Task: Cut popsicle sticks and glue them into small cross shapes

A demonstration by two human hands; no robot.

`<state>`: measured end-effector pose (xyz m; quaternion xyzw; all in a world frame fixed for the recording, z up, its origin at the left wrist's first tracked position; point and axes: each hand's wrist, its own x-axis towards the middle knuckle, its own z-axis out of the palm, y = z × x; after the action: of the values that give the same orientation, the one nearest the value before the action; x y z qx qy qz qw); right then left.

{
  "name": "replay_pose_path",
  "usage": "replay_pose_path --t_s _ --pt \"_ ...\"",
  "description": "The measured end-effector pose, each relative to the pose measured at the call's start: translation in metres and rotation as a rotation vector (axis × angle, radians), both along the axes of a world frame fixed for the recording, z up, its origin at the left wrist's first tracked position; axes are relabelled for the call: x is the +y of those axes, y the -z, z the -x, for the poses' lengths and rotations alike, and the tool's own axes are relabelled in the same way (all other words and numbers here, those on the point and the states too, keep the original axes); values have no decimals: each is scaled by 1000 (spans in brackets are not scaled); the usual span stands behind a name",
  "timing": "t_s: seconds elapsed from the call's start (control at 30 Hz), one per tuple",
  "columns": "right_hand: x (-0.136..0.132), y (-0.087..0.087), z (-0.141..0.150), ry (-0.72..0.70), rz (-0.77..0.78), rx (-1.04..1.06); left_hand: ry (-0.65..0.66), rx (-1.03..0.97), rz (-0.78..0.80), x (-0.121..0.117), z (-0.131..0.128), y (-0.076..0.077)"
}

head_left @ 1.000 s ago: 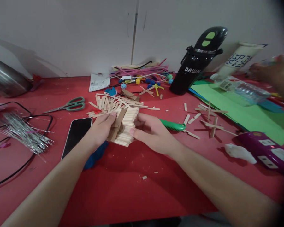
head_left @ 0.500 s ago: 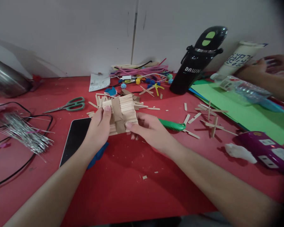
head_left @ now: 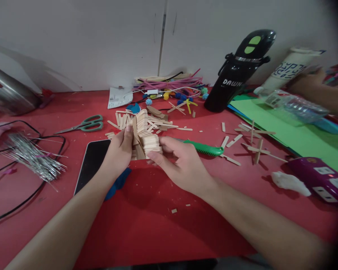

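Between my two hands is a thick bundle of wooden craft sticks (head_left: 149, 135) with a brown paper band (head_left: 137, 137) around it. My left hand (head_left: 119, 148) is closed on the bundle's left side, thumb on top by the band. My right hand (head_left: 183, 161) grips the right end, thumb in front and fingers behind. The sticks stand uneven, some pushed up at the back. Loose craft sticks (head_left: 124, 120) lie behind the bundle, and a green-handled cutter (head_left: 205, 148) lies just right of it.
Scissors (head_left: 91, 123), a dark tablet-like slab (head_left: 91, 163) and thin metal wires (head_left: 35, 157) lie at left. A black bottle (head_left: 233, 75) stands at back right, near green paper (head_left: 293, 127), a purple power strip (head_left: 318, 178) and crossed sticks (head_left: 257, 149). Another person's arm (head_left: 318, 90) is at far right.
The bundle's sticks have shifted out of line, the back ones rising, and the paper band has turned and bent. The other person's hand at far right has moved.
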<state>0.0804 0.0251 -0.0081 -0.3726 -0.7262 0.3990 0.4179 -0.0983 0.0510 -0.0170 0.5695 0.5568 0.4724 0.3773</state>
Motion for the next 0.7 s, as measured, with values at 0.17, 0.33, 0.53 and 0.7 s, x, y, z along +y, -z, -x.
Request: replay_pose_path --t_s 0.17,0.33,0.53,0.7 --pt "-4 -5 -1 18 -145 -148 -60 43 21 -2 -4 -7" --pt "-3 -7 -3 14 -166 -176 -75 157 49 -1 1 -9" --pt "13 -6 -11 171 -70 67 -104 443 -116 0 13 -17" --pt "28 0 -19 82 183 306 -71 232 -160 -5 13 -26"
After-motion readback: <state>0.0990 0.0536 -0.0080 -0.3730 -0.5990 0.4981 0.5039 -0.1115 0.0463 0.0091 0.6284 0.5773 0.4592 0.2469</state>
